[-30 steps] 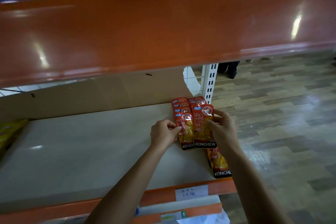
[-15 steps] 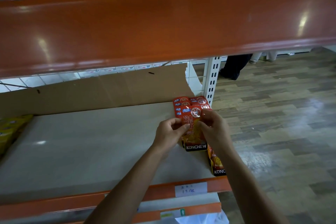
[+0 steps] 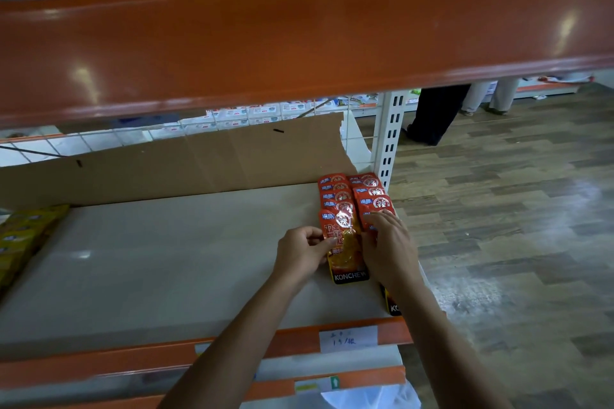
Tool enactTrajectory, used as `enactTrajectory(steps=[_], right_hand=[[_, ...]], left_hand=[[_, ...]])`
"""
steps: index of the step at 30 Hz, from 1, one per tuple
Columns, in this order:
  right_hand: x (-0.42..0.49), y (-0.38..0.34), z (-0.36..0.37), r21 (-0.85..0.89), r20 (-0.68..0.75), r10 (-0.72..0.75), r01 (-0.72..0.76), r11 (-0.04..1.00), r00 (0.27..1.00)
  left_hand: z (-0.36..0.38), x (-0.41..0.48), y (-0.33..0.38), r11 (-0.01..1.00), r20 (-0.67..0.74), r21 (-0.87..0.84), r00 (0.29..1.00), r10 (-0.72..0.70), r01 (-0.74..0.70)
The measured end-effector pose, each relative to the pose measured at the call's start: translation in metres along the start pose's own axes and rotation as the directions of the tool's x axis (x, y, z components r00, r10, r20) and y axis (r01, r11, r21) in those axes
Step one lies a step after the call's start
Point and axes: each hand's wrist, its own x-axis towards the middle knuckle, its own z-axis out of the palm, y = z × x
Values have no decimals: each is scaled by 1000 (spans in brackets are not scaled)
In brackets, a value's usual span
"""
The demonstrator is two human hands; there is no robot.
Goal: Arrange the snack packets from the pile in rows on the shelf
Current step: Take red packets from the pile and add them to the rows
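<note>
Red and orange KONCHEW snack packets lie in two overlapping rows (image 3: pixel 354 191) at the right end of the pale shelf board (image 3: pixel 166 259). The front packet of the left row (image 3: pixel 345 249) lies flat. My left hand (image 3: pixel 304 252) pinches its left edge. My right hand (image 3: pixel 388 246) holds its right edge and lies over the right row. One more packet (image 3: pixel 392 307) shows below my right wrist, mostly hidden by my forearm.
An orange upper shelf (image 3: pixel 299 26) crosses the top of the view. Brown cardboard (image 3: pixel 172 159) lines the back. Yellow packets (image 3: pixel 23 236) sit at the far left. A white slotted upright (image 3: pixel 392 136) stands at the right end. A person's legs (image 3: pixel 435 113) stand on the wooden floor beyond.
The front packet went from the right row to the front of the left row and now lies flat. Both hands followed it and closed in on its edges.
</note>
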Motion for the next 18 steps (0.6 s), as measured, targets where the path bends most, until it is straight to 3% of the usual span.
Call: enactTrajectory(steps=[4,10,18], right_hand=[[-2,3,-1,-11,16,-19,19,1000,1000],[-4,3,-4,2,6,-19,19,1000,1000],[-7,-1,-3,-9,31,-30,30,1000,999]], left_hand=[[4,-3,2,998,-18,58,999,31,-30],[9,-1,1,947,-84,307,988,131,-99],[11,3,7,905,-104,412,981,164,-107]])
